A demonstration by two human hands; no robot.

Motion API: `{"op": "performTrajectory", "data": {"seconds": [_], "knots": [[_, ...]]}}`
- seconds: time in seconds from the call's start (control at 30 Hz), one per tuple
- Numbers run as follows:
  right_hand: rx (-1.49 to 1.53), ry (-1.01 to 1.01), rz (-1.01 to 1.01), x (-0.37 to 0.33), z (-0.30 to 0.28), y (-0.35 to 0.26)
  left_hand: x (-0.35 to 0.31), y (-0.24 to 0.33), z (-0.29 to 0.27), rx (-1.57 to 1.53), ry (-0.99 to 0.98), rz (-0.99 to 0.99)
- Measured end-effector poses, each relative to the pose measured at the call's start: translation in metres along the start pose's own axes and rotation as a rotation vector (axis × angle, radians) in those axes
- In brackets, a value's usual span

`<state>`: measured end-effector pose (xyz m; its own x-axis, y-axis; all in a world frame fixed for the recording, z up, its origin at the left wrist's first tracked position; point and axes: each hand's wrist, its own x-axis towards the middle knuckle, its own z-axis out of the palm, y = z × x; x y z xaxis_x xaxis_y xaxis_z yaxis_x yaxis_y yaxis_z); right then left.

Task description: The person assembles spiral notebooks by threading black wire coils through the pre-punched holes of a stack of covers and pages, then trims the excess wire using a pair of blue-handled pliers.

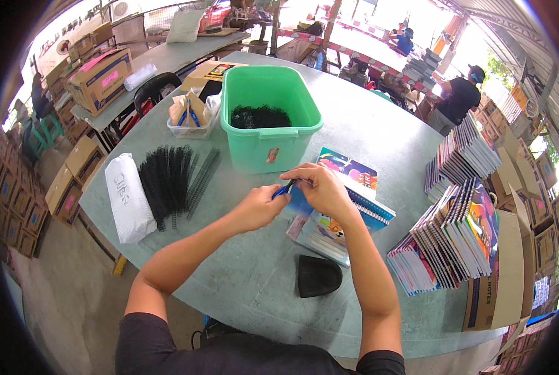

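My left hand point(259, 207) is closed around blue-handled pliers point(284, 189), their dark jaws pointing toward my right hand point(322, 189). The fingers of that right hand pinch together at the jaws; what they hold is too small to make out. Beneath the right forearm lie spiral notebooks point(371, 211) with colourful covers, partly hidden by the arm. Just beyond both hands stands a green plastic bin point(254, 145) with a tangle of black coil pieces point(261, 117) inside. Left of my hands, long black plastic binding coils point(165, 181) are spread on the table.
A white wrapped bundle point(129, 199) lies left of the coils. A clear tub point(192, 130) with tools sits beside the bin. A black curved object point(318, 276) rests near me. Notebook stacks point(445, 236) and an open carton point(510, 269) stand right. A person point(459, 97) works beyond.
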<state>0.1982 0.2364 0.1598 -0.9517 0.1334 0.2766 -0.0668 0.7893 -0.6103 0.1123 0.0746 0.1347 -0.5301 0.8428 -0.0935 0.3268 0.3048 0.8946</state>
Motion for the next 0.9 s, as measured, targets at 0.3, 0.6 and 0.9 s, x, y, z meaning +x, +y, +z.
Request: {"op": "performTrajectory", "data": {"seconds": [0.3,0.6,0.9], "knots": [[-0.066,0.034,-0.020,-0.005,0.002,-0.009,0.000,-0.013,-0.008,0.203,0.077,0.234],[-0.147,0.208,0.083,-0.008,0.007,-0.014,-0.008,-0.020,-0.007,0.007,-0.106,0.013],[-0.164,0.232,0.079,-0.008,0.015,-0.012,-0.010,0.003,-0.016,-0.227,-0.305,-0.209]]}}
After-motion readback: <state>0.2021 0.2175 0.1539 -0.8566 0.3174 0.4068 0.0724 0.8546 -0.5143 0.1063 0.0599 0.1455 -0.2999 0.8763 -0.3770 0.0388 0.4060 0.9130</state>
